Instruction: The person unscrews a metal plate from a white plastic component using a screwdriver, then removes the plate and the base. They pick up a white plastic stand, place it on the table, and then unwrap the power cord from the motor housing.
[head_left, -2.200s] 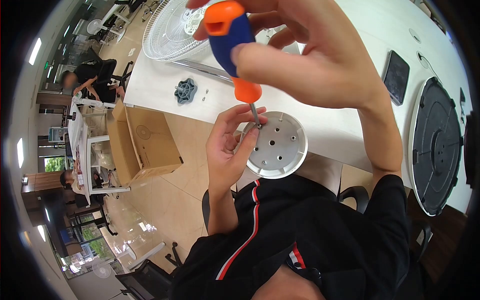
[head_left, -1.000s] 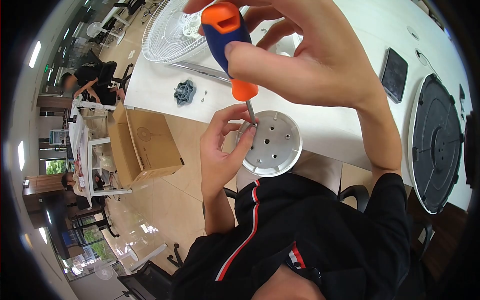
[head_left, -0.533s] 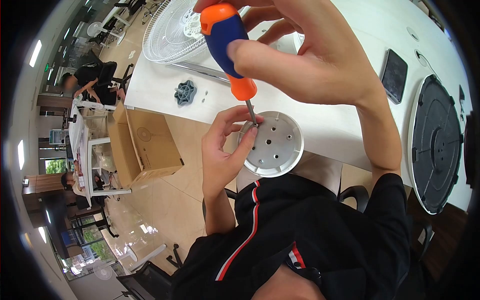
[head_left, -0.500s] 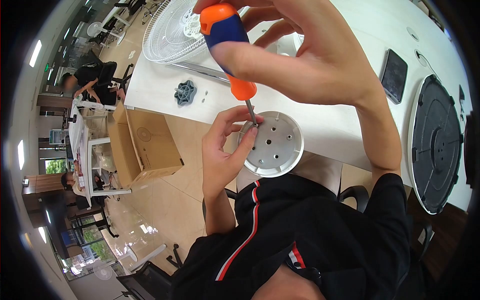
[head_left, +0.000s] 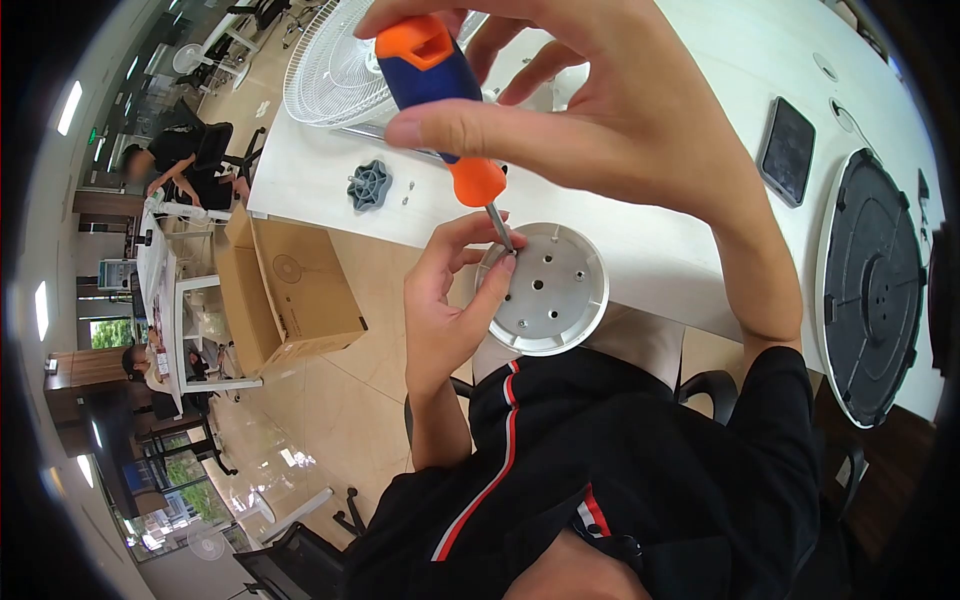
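Observation:
An orange and dark blue screwdriver (head_left: 432, 80) is in my right hand (head_left: 610, 120), with the thumb across its handle and the other fingers spread behind. Its metal shaft slants down to a spot near the rim of a round, shallow white plastic part (head_left: 560, 300). My left hand (head_left: 455, 290) grips this part at its left rim, thumb inside and fingers close to the screwdriver tip. Several holes dot the inner face. My fingertips partly hide what the tip touches.
On the white table (head_left: 660, 260) lie a fan grille (head_left: 320, 70), a grey star-shaped knob (head_left: 369, 186), small screws (head_left: 408, 192), a phone (head_left: 788, 150) and a round black base (head_left: 875, 290). An open cardboard box (head_left: 300, 285) stands on the floor at left.
The screwdriver handle has tilted to the left and its grip has turned. My right thumb has slid leftward across it. My left hand and the white part have hardly moved.

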